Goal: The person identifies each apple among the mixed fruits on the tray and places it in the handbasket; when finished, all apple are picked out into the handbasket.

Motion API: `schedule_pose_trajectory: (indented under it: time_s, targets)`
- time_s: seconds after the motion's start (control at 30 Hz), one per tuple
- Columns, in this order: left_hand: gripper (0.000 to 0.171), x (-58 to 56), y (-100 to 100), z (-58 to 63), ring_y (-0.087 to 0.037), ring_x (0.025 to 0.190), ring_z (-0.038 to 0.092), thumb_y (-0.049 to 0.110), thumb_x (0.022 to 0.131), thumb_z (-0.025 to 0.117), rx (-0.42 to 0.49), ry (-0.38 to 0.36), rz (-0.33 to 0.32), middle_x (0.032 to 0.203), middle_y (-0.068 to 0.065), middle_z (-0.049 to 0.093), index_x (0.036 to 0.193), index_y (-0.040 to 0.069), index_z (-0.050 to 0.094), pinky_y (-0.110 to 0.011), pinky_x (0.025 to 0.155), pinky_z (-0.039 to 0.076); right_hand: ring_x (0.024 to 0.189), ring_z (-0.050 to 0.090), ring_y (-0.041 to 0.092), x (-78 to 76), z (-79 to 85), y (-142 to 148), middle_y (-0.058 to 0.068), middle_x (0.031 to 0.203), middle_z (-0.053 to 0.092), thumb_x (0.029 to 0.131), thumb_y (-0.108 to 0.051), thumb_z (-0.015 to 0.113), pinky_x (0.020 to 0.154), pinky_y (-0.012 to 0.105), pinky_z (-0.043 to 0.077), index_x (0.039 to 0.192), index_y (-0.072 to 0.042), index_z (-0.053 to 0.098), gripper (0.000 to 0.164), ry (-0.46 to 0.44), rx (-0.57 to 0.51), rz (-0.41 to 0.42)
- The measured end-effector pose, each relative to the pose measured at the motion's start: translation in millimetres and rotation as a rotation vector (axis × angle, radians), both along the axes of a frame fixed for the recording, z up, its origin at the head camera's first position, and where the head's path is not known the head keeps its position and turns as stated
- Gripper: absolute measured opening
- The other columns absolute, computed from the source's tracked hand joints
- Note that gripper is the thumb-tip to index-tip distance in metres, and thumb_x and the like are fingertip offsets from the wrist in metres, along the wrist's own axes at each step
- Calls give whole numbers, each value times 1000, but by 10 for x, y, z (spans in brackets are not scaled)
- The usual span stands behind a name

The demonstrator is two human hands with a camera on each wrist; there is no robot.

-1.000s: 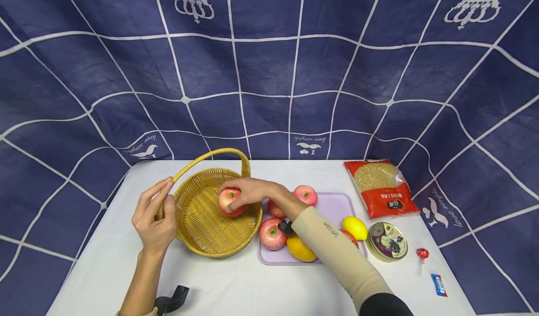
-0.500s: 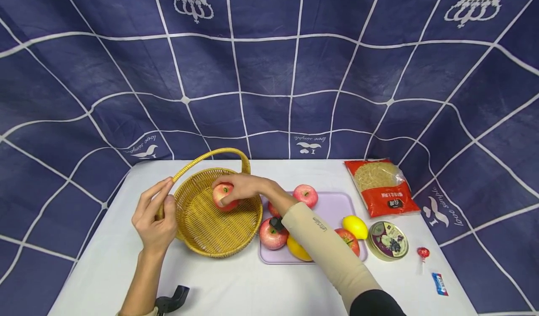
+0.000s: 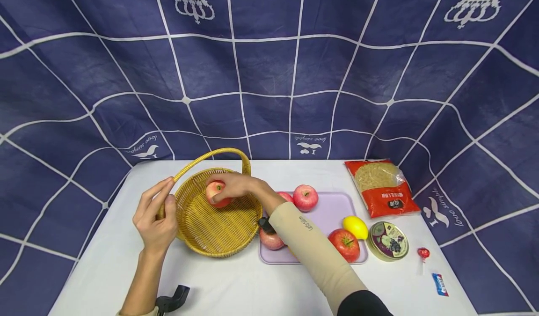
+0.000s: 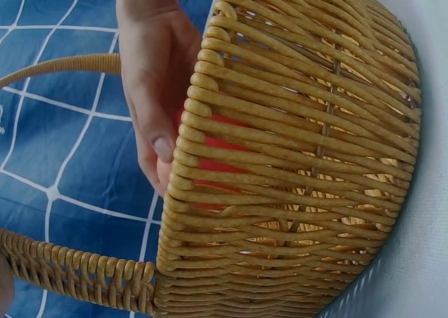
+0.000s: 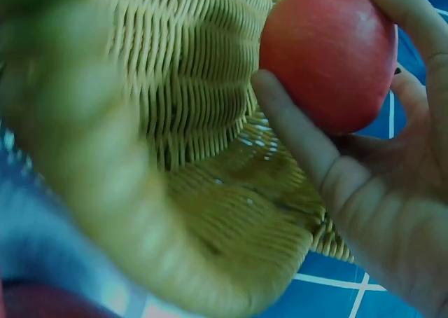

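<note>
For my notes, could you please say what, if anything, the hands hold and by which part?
Right hand: round red apple, by its sides. Left hand: yellow wicker basket, by its arched handle.

- Held apple: rosy red with a paler yellowish patch
- Basket: golden tan, ribbed wicker weave
- Tray: pale lilac
- Lemon: bright yellow
- Sleeve: beige, dark lettering
- Backdrop: navy, white grid lines, white crowns and lettering
- Tablecloth: white
- Noodle packet: red and pale yellow
- Tin: gold side, lid patterned in purple and cream
- Lollipop: red
- Small wrapper: blue, white and red
</note>
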State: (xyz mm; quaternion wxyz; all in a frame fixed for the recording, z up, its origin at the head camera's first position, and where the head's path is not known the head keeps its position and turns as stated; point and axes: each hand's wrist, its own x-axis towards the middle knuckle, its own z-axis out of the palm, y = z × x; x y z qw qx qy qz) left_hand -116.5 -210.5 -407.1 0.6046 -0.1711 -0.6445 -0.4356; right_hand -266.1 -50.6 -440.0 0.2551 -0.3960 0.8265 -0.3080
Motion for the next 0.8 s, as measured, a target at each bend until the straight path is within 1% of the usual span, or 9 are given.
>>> schedule_pose_trajectory:
  time_s: [0.17,0.37,0.47,0.6,0.67,0.8]
  targets:
    - [19,3,2,-3,-25,99,72,1,91,63,3,0,-2,102,-27,72,99,-12,74,-23,92,56,98,60,11,-3,-17,-40,-11,111,62,83,-35,78,81,24,50,129,-26,61,50,7,9,-26]
    - [18,11,8,5,-27,99,72,-3,89,62,9,-5,-11,103,-26,72,99,-13,74,-23,92,56,98,59,10,-11,-10,-78,-13,109,62,83,-39,77,81,24,50,124,-30,62,45,22,40,-41]
    - [19,13,8,5,-27,99,72,-2,89,63,9,-5,-11,103,-26,72,99,-13,74,-23,92,56,91,67,18,12,4,-102,-11,108,62,83,-42,77,76,35,59,126,-33,60,46,-27,73,-86]
    - [19,12,4,6,-26,99,72,0,90,63,6,-5,-7,103,-27,72,99,-13,74,-24,93,56,73,72,30,22,-10,-156,-6,107,60,82,-46,78,66,49,62,127,-37,58,50,-101,111,-166]
    - [19,13,0,8,-26,99,72,0,90,63,3,-7,-4,103,-26,72,99,-12,74,-24,93,56,69,72,31,13,-23,-187,-5,107,60,81,-47,79,65,48,62,126,-38,58,50,-100,126,-189]
    - [19,16,-2,10,-27,99,72,-1,90,62,0,-11,-4,104,-25,72,100,-12,74,-25,93,56,68,72,31,7,-44,-230,-2,107,60,83,-43,80,65,47,62,131,-36,58,53,-92,152,-221]
